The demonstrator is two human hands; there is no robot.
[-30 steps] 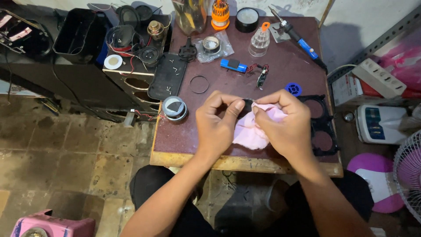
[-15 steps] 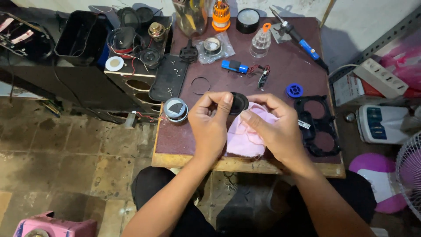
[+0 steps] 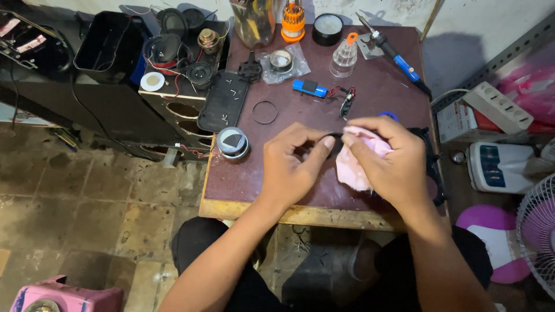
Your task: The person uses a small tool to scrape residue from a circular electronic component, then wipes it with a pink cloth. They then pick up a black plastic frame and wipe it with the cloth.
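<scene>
My left hand (image 3: pixel 292 167) pinches a small round black part (image 3: pixel 330 145) above the dark red table (image 3: pixel 243 179); most of the part is hidden by my fingers. My right hand (image 3: pixel 396 167) grips a bunched pink cloth (image 3: pixel 355 167) and presses it against the right side of that part. Both hands hover over the table's near middle. A black plastic frame with round openings (image 3: pixel 430 167) lies under and behind my right hand, mostly covered.
On the table lie a thin black ring (image 3: pixel 265 112), a round metal tin (image 3: pixel 232 142), a blue device with wires (image 3: pixel 309 88), a soldering iron (image 3: pixel 396 53), a clear bottle (image 3: pixel 344 55) and a screwdriver set (image 3: pixel 292 20). Speaker parts (image 3: pixel 173 52) sit at left; a fan (image 3: pixel 537 231) stands at right.
The right hand gathered the pink cloth into a bunch and shifted right and up against the black part. The left hand turned the part, fingers now covering it more.
</scene>
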